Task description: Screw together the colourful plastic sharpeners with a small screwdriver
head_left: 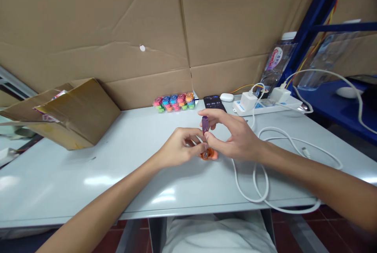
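A purple-handled tool (205,124), perhaps a small screwdriver, stands upright above a small orange piece (212,154) on the grey table. My right hand (232,133) has its thumb and fingers around the purple handle. From the left, my left hand (185,146) pinches at the orange piece and the lower part of the tool. The tool's tip is hidden among the fingers.
Several colourful small pieces (174,102) stand in a row at the back, beside a phone (214,103) and a white case (226,97). An open cardboard box (88,115) sits left. Right are a power strip (268,108), a bottle (277,62) and looped white cables (266,178).
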